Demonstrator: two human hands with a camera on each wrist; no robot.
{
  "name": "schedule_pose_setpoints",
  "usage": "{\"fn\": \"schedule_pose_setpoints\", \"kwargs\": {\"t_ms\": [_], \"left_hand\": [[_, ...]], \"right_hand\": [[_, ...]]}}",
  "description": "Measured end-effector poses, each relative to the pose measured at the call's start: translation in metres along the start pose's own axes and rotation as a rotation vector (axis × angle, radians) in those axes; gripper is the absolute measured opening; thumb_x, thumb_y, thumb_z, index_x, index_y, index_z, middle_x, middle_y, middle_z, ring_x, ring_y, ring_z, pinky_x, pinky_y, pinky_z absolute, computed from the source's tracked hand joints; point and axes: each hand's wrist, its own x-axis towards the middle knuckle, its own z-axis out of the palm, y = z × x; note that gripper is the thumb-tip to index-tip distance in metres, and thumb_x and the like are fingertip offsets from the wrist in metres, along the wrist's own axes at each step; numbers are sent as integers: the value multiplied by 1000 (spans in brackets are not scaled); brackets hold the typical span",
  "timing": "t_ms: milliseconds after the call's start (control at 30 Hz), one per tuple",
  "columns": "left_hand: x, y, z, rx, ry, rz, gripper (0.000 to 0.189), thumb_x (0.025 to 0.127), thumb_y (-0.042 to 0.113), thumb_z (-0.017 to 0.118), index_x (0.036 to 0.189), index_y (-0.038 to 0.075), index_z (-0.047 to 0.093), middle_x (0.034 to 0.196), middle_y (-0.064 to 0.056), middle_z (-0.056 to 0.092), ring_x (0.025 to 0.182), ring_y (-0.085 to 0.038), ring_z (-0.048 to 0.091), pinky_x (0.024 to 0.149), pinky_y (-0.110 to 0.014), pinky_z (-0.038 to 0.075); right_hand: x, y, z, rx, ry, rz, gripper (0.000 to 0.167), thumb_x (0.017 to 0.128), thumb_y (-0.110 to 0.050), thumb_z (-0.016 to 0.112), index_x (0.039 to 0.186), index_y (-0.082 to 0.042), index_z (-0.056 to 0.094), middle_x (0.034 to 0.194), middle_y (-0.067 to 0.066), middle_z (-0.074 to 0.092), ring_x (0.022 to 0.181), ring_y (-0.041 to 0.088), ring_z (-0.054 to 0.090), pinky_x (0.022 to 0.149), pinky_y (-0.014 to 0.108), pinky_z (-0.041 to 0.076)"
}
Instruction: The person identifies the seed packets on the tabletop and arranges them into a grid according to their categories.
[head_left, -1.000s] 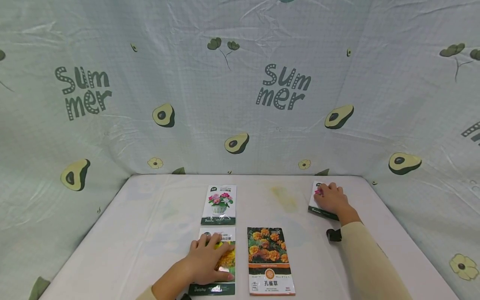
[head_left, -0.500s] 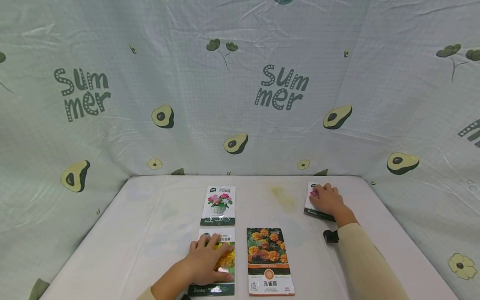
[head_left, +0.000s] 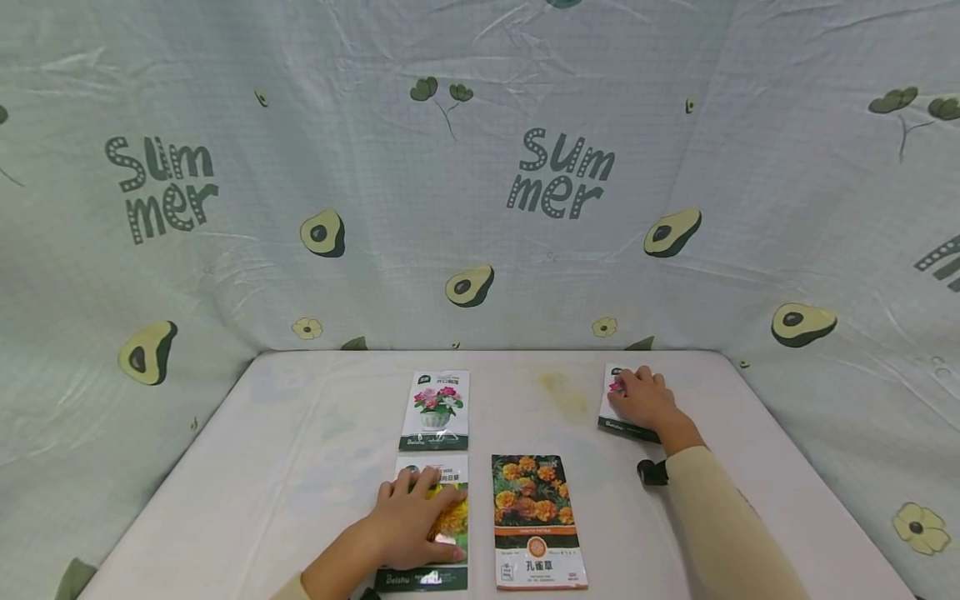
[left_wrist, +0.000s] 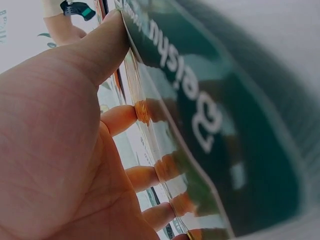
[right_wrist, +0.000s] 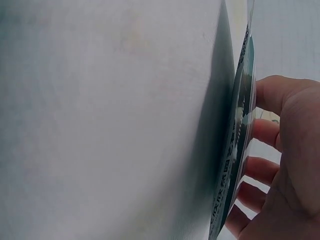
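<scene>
My left hand (head_left: 408, 521) rests with spread fingers on a sunflower seed packet (head_left: 452, 575) at the front middle of the table. In the left wrist view its fingertips touch the glossy face of that packet (left_wrist: 225, 145), and the palm is lifted off. Farther back on the right, my right hand (head_left: 647, 400) lies over a seed packet (head_left: 611, 412) with pink flowers, covering much of it. The right wrist view has the fingertips on the face of this packet (right_wrist: 237, 120), which lies at the table surface; the fingers do not wrap round it.
Behind the sunflower packet lies another packet (head_left: 435, 412) with potted pink flowers. A marigold packet (head_left: 538, 521) is to the right of the sunflower one. A pale cloth covers the table (head_left: 322, 425), and a printed curtain (head_left: 390, 183) stands behind and beside it.
My right hand has slid its packet a short way left across the table. The left hand and the other packets have stayed in place.
</scene>
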Motion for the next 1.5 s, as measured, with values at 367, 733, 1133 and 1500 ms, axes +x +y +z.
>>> {"fn": "schedule_pose_setpoints", "kwargs": {"t_ms": [367, 733, 1133, 1500], "left_hand": [[0, -1, -1, 13, 7, 5, 78, 80, 70, 74, 146, 35, 53, 152, -13, 42, 132, -43, 38, 97, -65, 34], [1, -1, -2, 12, 6, 0, 78, 79, 70, 74, 145, 34, 54, 152, -14, 42, 133, -43, 39, 98, -66, 34], [1, -1, -1, 12, 9, 6, 78, 79, 70, 74, 146, 34, 54, 151, -13, 42, 132, -42, 38, 99, -67, 34], [2, -1, 0, 9, 7, 4, 79, 78, 72, 73, 146, 34, 54, 152, -13, 42, 133, -43, 38, 99, -67, 34]], "right_hand": [[0, -7, 3, -14, -37, 22, 54, 102, -36, 53, 144, -3, 50, 135, 25, 43, 119, 44, 39, 98, 60, 40], [0, -13, 6, -29, -25, -8, 53, 102, -36, 54, 144, -4, 51, 136, 26, 44, 120, 44, 40, 99, 61, 41], [0, -23, 9, -29, -23, -15, 52, 101, -35, 56, 144, -5, 51, 136, 25, 45, 121, 44, 41, 100, 61, 40], [-1, -32, 10, -11, -22, -32, 51, 101, -34, 56, 143, -6, 52, 137, 24, 45, 123, 44, 41, 102, 62, 39]]}}
